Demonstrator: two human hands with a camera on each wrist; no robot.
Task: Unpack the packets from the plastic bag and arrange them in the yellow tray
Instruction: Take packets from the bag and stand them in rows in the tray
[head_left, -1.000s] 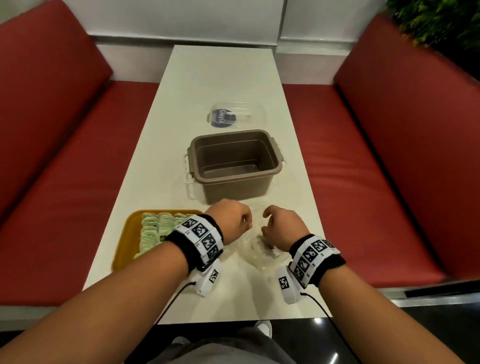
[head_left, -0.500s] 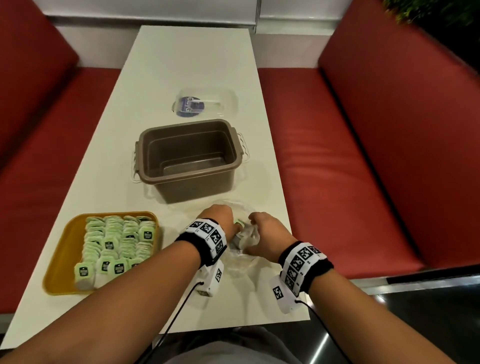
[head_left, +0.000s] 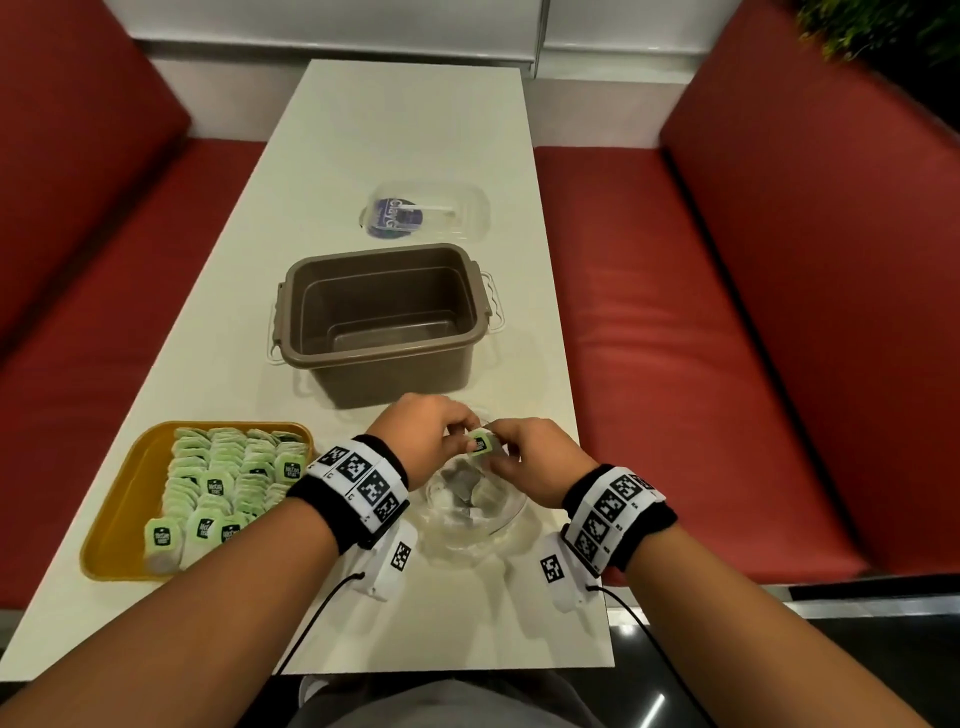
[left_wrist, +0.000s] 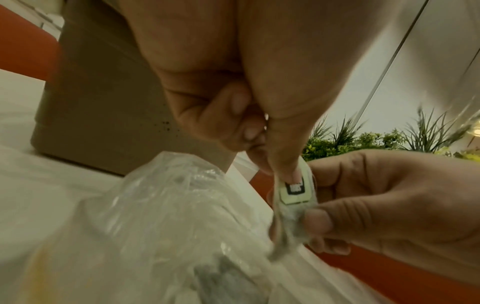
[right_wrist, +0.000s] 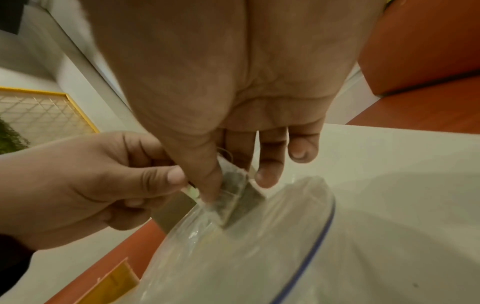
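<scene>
Packet pinched between my left hand and right hand, held just above the plastic bag beneath my wrists; unpacking looks well along; next I judge my left hand must carry it leftward to the yellow tray, beside rows already laid.

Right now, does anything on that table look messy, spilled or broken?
Nothing stands out. The packets sit in rows in the yellow tray; both hands, left hand and right hand, pinch one packet above the plastic bag.
</scene>
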